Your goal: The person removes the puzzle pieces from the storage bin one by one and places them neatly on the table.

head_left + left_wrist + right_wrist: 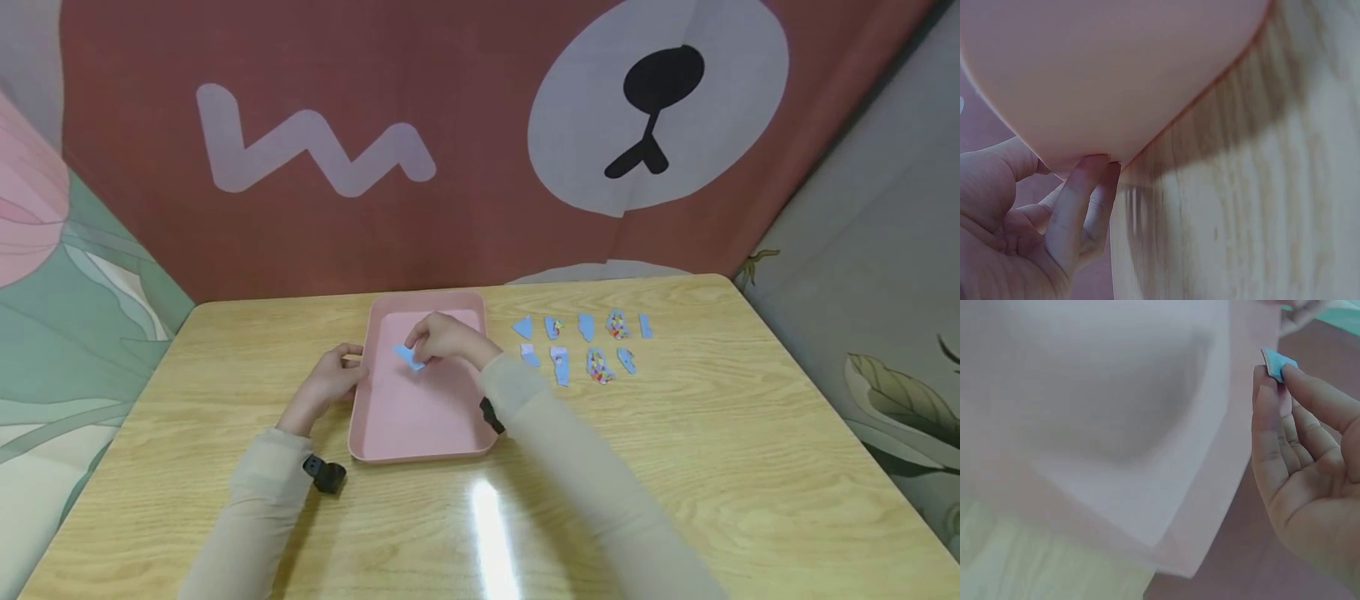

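Note:
My right hand point(442, 336) is over the pink tray point(420, 429) and pinches a small flat light-blue puzzle piece point(409, 357) between thumb and fingertips. In the right wrist view the blue piece point(1278, 365) shows its thin edge, held above the tray's rim. At the tray's left side, my left hand point(334, 374) grips the wall. From the left wrist, two fingertips point(1090, 165) press the outer face of the tray wall point(1116, 81), while the thumb passes behind the rim, its tip hidden.
Right of the tray, several irregular flat puzzle pieces point(587, 326) lie in two rows on the wooden table point(712, 450). Some are plain blue, others carry multicoloured spots point(597, 365). A reddish cloth backdrop point(480, 233) hangs behind the table's far edge.

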`<state>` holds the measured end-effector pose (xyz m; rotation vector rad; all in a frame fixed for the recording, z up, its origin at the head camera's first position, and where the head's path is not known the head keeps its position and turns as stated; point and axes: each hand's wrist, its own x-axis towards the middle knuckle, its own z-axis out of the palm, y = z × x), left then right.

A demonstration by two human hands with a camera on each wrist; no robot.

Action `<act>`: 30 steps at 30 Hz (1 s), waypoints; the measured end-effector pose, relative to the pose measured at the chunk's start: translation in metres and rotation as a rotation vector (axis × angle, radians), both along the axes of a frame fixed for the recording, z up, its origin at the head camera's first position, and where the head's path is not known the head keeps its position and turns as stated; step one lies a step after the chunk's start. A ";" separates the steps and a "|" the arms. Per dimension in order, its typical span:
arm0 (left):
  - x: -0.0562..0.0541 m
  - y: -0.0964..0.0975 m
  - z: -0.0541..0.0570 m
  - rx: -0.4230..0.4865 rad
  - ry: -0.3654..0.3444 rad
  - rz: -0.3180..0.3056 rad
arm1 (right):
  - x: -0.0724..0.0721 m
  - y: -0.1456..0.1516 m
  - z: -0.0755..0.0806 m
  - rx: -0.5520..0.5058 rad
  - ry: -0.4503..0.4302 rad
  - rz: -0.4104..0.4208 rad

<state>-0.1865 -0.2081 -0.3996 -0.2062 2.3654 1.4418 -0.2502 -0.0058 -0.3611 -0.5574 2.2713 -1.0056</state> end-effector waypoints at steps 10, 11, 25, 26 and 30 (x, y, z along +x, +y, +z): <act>0.001 0.000 0.001 0.010 -0.002 0.001 | -0.013 0.036 0.013 -0.106 -0.066 -0.057; 0.001 0.000 0.001 0.009 -0.002 0.002 | -0.014 0.041 0.013 -0.115 -0.072 -0.063; 0.002 0.000 0.000 0.018 -0.005 0.005 | -0.023 0.109 0.017 -0.098 -0.059 -0.114; 0.001 0.000 0.001 0.018 -0.006 0.007 | -0.023 0.114 0.017 -0.097 -0.061 -0.120; 0.000 0.000 0.001 0.012 -0.008 0.008 | -0.023 0.135 0.014 -0.106 -0.070 -0.155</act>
